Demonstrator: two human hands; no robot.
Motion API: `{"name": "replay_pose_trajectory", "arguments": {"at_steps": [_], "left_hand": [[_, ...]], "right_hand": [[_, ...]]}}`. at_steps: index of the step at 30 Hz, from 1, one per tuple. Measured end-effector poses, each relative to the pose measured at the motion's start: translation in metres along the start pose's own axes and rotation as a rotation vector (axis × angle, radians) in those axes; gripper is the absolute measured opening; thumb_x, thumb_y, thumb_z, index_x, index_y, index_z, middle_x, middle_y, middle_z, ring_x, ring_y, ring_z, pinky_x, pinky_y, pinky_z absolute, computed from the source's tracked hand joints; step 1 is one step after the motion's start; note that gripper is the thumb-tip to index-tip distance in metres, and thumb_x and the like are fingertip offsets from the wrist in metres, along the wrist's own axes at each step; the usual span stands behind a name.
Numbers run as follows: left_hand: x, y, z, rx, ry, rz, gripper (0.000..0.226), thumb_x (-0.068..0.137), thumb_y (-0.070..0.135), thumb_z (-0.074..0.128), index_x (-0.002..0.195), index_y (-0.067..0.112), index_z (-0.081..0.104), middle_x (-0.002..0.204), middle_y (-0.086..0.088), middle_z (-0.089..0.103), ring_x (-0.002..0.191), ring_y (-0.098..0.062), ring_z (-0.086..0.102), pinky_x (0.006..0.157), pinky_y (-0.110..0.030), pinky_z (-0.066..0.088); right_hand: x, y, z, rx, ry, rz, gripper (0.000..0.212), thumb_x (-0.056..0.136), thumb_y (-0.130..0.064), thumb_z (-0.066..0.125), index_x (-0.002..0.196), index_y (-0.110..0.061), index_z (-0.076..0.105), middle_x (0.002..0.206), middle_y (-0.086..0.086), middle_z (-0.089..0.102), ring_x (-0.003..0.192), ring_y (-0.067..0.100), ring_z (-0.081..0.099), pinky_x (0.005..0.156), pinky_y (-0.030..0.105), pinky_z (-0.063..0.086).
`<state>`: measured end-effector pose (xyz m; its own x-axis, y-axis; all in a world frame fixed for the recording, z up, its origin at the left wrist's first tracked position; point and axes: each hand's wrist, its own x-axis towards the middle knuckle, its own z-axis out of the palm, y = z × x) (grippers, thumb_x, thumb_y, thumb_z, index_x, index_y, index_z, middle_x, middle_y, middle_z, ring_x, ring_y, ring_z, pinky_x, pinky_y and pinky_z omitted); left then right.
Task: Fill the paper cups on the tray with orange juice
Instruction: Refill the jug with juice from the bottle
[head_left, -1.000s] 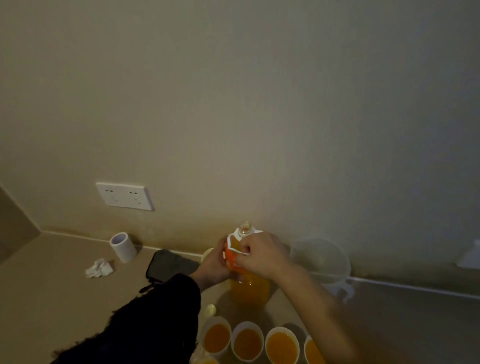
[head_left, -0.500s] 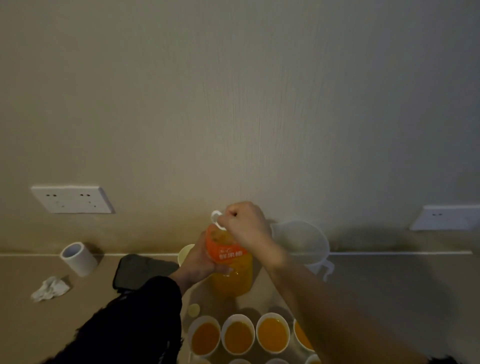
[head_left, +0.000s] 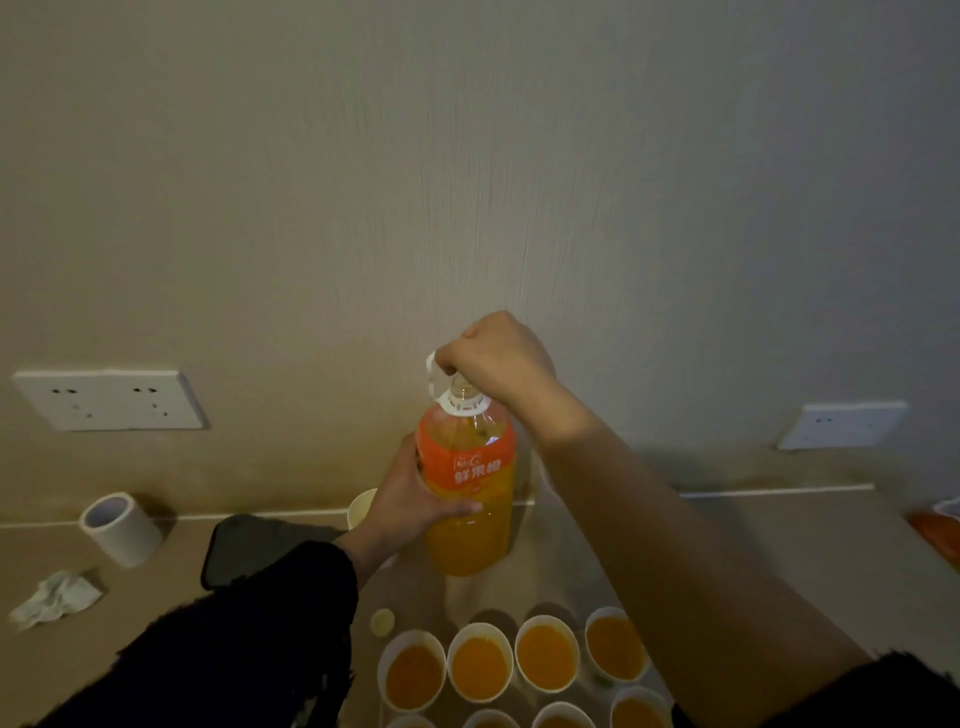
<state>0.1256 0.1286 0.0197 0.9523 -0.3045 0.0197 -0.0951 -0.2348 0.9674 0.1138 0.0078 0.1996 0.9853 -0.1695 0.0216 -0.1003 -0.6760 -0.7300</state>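
Head view. I had the left hand (head_left: 410, 501) wrapped round the belly of the orange juice bottle (head_left: 470, 499) and the right hand (head_left: 498, 358) hooked through its white carry handle (head_left: 432, 374). The bottle was upright, on or just above the counter (head_left: 810, 525) — I could not tell which. The paper cups (head_left: 480, 662) sat at its 6 o'clock, those visible already holding juice. I judged a lift-to-pour best done with the lower hand bearing weight and a slow tilt. Room lay open at 3 o'clock; the wall closed 12, while a spare cup (head_left: 362, 506) and a dark pouch (head_left: 254, 545) crowded 9.
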Motion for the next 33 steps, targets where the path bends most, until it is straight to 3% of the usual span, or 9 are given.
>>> {"name": "replay_pose_trajectory", "arguments": {"at_steps": [3, 7, 11, 17, 21, 24, 28, 30, 33], "left_hand": [[-0.003, 0.013, -0.002, -0.052, 0.012, 0.041, 0.104, 0.048, 0.038, 0.09, 0.13, 0.046, 0.025, 0.12, 0.026, 0.045, 0.108, -0.002, 0.051, 0.075, -0.017, 0.047], [-0.004, 0.022, 0.002, -0.09, 0.023, 0.075, 0.112, 0.044, 0.043, 0.091, 0.131, 0.054, 0.02, 0.125, 0.024, 0.045, 0.114, -0.007, 0.05, 0.088, -0.033, 0.049], [0.001, 0.029, 0.007, -0.08, 0.0, 0.084, 0.114, 0.045, 0.041, 0.092, 0.133, 0.051, 0.02, 0.123, 0.024, 0.046, 0.112, -0.007, 0.052, 0.086, -0.032, 0.049], [0.007, 0.034, 0.008, 0.081, -0.111, 0.073, 0.112, 0.042, 0.046, 0.089, 0.127, 0.053, 0.016, 0.12, 0.026, 0.044, 0.107, -0.001, 0.051, 0.083, -0.021, 0.045], [0.006, 0.042, 0.018, 0.11, -0.026, 0.118, 0.107, 0.051, 0.034, 0.09, 0.131, 0.046, 0.019, 0.126, 0.015, 0.046, 0.112, -0.008, 0.048, 0.09, -0.03, 0.044], [0.009, 0.048, 0.022, 0.116, 0.016, 0.139, 0.105, 0.054, 0.023, 0.091, 0.131, 0.043, 0.022, 0.126, 0.009, 0.047, 0.115, -0.013, 0.048, 0.092, -0.034, 0.044], [0.011, 0.056, 0.022, 0.17, 0.028, 0.162, 0.104, 0.056, 0.01, 0.09, 0.131, 0.038, 0.023, 0.12, 0.009, 0.048, 0.111, -0.012, 0.049, 0.088, -0.028, 0.041], [0.011, 0.059, 0.02, 0.21, 0.016, 0.163, 0.105, 0.057, 0.009, 0.089, 0.136, 0.032, 0.025, 0.118, 0.011, 0.048, 0.108, -0.01, 0.048, 0.085, -0.024, 0.039], [0.01, 0.061, 0.014, 0.276, -0.004, 0.151, 0.111, 0.047, 0.017, 0.088, 0.139, 0.028, 0.027, 0.111, 0.017, 0.048, 0.103, -0.005, 0.048, 0.079, -0.015, 0.038]], "right_hand": [[-0.001, -0.016, -0.014, 0.072, 0.02, -0.013, 0.027, 0.075, -0.018, 0.064, 0.054, -0.015, 0.046, 0.052, -0.003, 0.04, 0.05, 0.015, 0.037, 0.058, 0.028, 0.034], [-0.005, -0.031, -0.036, 0.221, 0.098, 0.022, 0.023, 0.076, -0.014, 0.064, 0.059, -0.012, 0.049, 0.06, 0.001, 0.044, 0.058, 0.016, 0.043, 0.065, 0.032, 0.04], [-0.005, -0.03, -0.048, 0.371, 0.163, 0.108, 0.019, 0.076, -0.011, 0.065, 0.064, -0.013, 0.051, 0.067, 0.003, 0.048, 0.065, 0.018, 0.049, 0.075, 0.036, 0.048], [-0.001, -0.015, -0.058, 0.418, 0.159, 0.247, 0.022, 0.08, -0.012, 0.065, 0.065, -0.014, 0.049, 0.068, 0.002, 0.048, 0.06, 0.016, 0.047, 0.056, 0.027, 0.041], [-0.001, -0.005, -0.074, 0.517, 0.187, 0.206, 0.022, 0.078, -0.009, 0.063, 0.063, -0.014, 0.048, 0.065, 0.001, 0.045, 0.057, 0.015, 0.041, 0.054, 0.027, 0.035], [-0.003, 0.004, -0.08, 0.442, 0.24, 0.119, 0.026, 0.079, -0.012, 0.064, 0.059, -0.014, 0.048, 0.06, 0.0, 0.045, 0.056, 0.014, 0.043, 0.06, 0.031, 0.039], [-0.019, 0.024, -0.067, 0.243, 0.279, -0.038, 0.035, 0.084, -0.027, 0.061, 0.055, -0.02, 0.043, 0.056, -0.004, 0.044, 0.054, 0.015, 0.043, 0.054, 0.027, 0.03], [-0.029, 0.033, -0.054, 0.107, 0.284, -0.07, 0.029, 0.087, -0.033, 0.056, 0.063, -0.02, 0.046, 0.062, -0.003, 0.049, 0.06, 0.017, 0.048, 0.055, 0.028, 0.032], [-0.042, 0.046, -0.03, -0.155, 0.316, -0.104, 0.026, 0.093, -0.041, 0.044, 0.091, -0.017, 0.054, 0.082, 0.004, 0.061, 0.078, 0.025, 0.057, 0.07, 0.033, 0.041]]}}
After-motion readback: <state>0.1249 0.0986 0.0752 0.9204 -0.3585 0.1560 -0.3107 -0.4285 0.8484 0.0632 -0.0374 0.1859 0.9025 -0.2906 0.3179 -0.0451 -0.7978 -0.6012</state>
